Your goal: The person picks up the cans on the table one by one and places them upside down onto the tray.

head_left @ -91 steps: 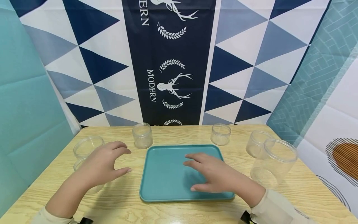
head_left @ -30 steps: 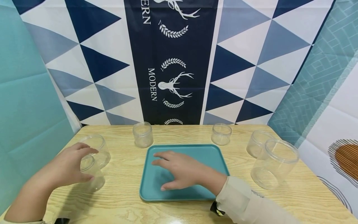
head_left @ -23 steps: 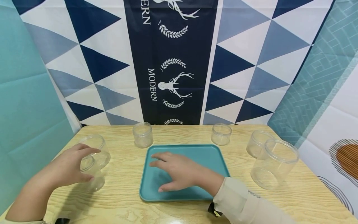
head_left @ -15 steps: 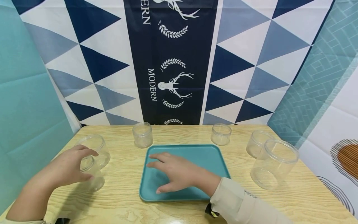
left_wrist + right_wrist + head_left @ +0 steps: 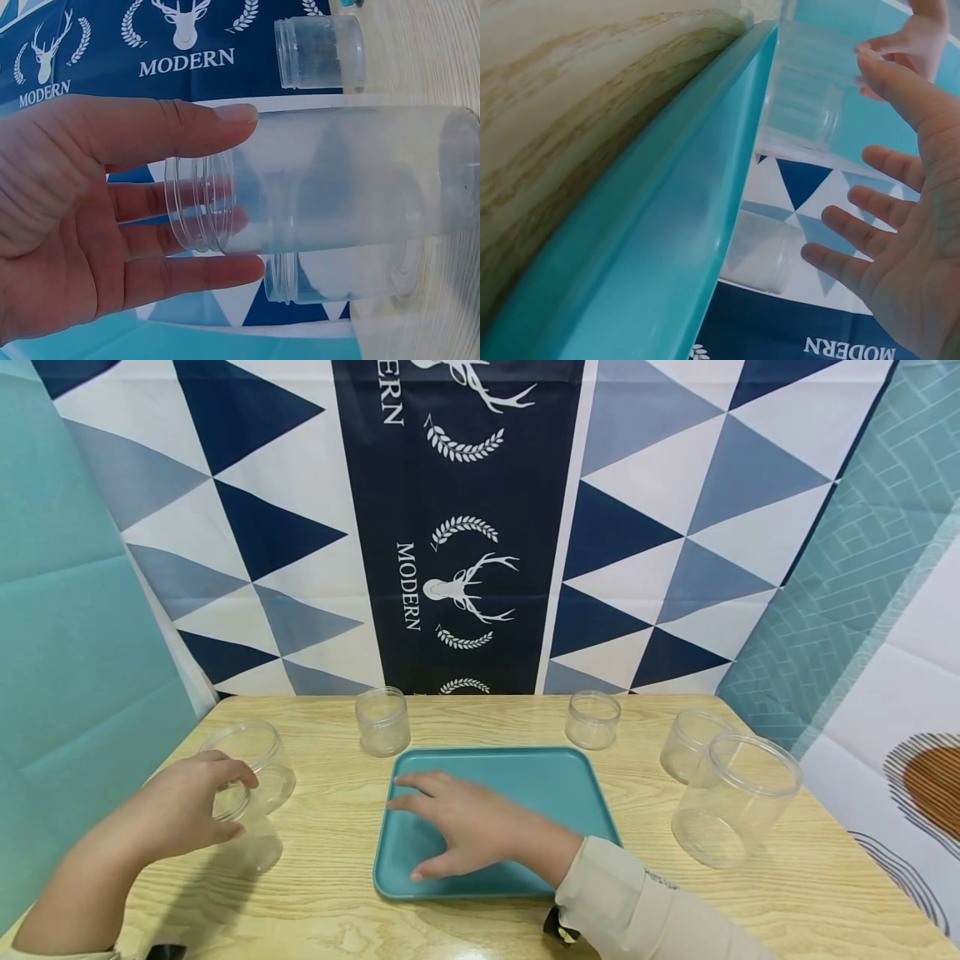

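Note:
My left hand point(image 5: 180, 802) holds the mouth of a tall clear plastic jar point(image 5: 251, 839) on the table's left side. In the left wrist view, the thumb lies along the jar's threaded neck point(image 5: 199, 202), and the other fingers show through and below the clear wall. The jar looks uncapped. My right hand point(image 5: 465, 827) hovers over the teal tray point(image 5: 525, 785), fingers spread and holding nothing. In the right wrist view, that hand point(image 5: 907, 247) stays apart from the tray's rim point(image 5: 727, 180).
Behind the held jar stands a wide clear jar point(image 5: 270, 768). Two small clear jars, one back left point(image 5: 384, 727) and one back right point(image 5: 592, 727), stand beyond the tray. On the right are another clear jar point(image 5: 690, 752) and a large one point(image 5: 731, 818).
My left hand moved left and down to the tall jar, then its fingers drew in on the mouth, which shifted slightly. My right hand drifted left over the tray.

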Demonstrator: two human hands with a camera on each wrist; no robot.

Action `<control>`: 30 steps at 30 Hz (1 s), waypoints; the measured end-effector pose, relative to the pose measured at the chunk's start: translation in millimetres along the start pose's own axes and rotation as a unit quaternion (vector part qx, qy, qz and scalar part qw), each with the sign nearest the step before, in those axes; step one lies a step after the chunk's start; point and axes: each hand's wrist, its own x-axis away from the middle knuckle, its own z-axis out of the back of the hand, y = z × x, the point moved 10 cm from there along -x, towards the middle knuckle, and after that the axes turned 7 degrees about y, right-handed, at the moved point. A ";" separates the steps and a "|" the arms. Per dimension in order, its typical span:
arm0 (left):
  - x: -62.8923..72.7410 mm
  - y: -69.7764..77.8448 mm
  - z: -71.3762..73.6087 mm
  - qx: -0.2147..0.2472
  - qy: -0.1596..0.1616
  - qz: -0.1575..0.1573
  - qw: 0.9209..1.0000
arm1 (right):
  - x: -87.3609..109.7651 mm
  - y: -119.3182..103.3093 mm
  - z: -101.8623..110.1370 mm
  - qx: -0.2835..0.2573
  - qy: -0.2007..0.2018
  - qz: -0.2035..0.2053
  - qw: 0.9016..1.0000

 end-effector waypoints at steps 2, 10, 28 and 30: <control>0.0 1.1 0.2 0.004 0.000 0.001 1.000 | -0.2 0.2 -0.6 0.002 0.000 -0.002 1.000; -1.7 12.9 9.4 0.023 0.038 -0.015 0.999 | 0.5 1.4 -1.7 0.005 0.005 -0.008 1.000; -4.6 32.4 25.9 0.099 0.113 -0.041 0.988 | 3.1 11.7 11.8 -0.080 0.068 -0.055 0.993; -4.8 35.9 27.6 0.099 0.119 -0.044 0.987 | 3.9 13.5 14.5 -0.095 0.078 -0.064 0.990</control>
